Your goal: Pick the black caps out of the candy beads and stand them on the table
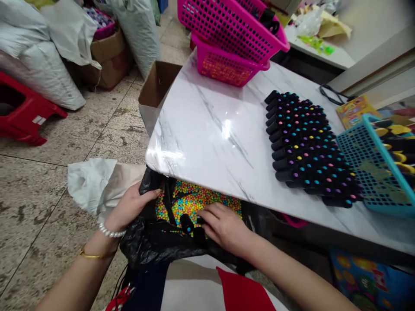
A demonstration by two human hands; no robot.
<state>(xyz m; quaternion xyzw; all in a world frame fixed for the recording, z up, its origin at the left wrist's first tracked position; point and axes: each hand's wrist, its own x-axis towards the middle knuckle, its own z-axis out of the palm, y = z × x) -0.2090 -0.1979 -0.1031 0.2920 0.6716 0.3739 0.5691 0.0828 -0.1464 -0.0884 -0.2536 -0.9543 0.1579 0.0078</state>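
Below the table edge, a black plastic bag (142,244) lies open over my lap, full of small multicoloured beads (186,205). My left hand (131,203), with a pearl bracelet and a gold bangle at the wrist, grips the bag's rim, its thumb over the inner side. Inside the bag my right hand (225,226) rests on the beads, fingers curled down at a small black piece that they partly hide. Just left of those fingers, a short black tube (186,223) with a blue dot lies on the beads.
On the marble-patterned table (207,129) stand rows of black tubes (308,147) with coloured dots, a blue basket (372,164) at right and stacked pink baskets (227,65) at the back. A cardboard box (155,93), a red stool (26,108) and white sacks (48,65) are at left.
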